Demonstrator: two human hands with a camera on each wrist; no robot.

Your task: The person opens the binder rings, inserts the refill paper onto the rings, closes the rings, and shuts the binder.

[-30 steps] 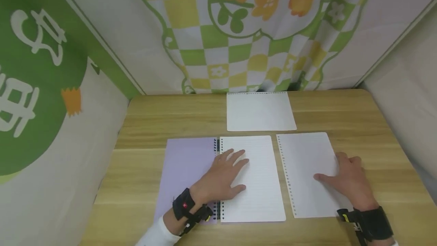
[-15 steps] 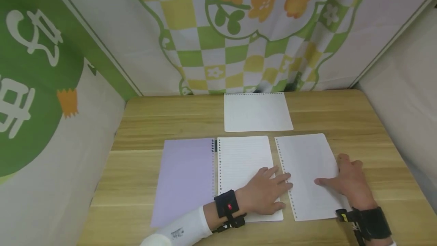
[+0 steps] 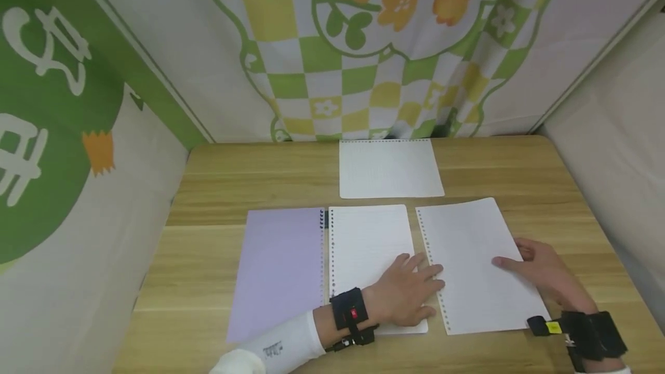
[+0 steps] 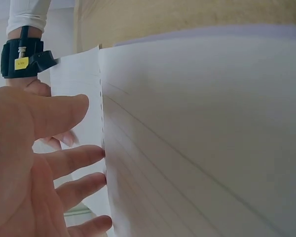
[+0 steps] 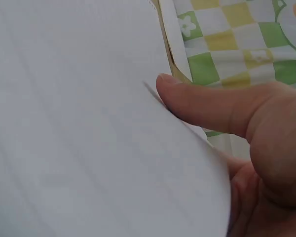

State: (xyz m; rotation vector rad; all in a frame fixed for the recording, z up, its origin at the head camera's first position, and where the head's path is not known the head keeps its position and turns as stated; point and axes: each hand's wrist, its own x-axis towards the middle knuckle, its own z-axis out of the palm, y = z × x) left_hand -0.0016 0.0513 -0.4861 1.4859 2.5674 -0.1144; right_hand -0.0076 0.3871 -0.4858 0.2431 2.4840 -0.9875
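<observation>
A loose white punched sheet (image 3: 462,247) lies right of an open notebook with a purple cover page (image 3: 280,270) and a lined white page (image 3: 369,241). My right hand (image 3: 545,276) pinches the sheet's right edge, thumb on top and fingers beneath. In the right wrist view the paper (image 5: 89,128) bends up by the thumb (image 5: 202,101). Spread fingers of my left hand (image 3: 405,293) rest on the lined page's lower right, their tips reaching the sheet's punched left edge. That hand (image 4: 49,148) is also seen from the palm side in the left wrist view.
Another punched lined sheet (image 3: 389,169) lies crosswise at the back of the wooden table (image 3: 249,178), by a checkered curtain (image 3: 363,85). Fabric walls (image 3: 618,120) stand at the sides. Both wrists wear black camera straps (image 3: 349,310).
My left hand has slid right from the notebook's middle to the loose sheet's left edge. The right hand has shifted slightly and its fingers have gone under the sheet's right edge.
</observation>
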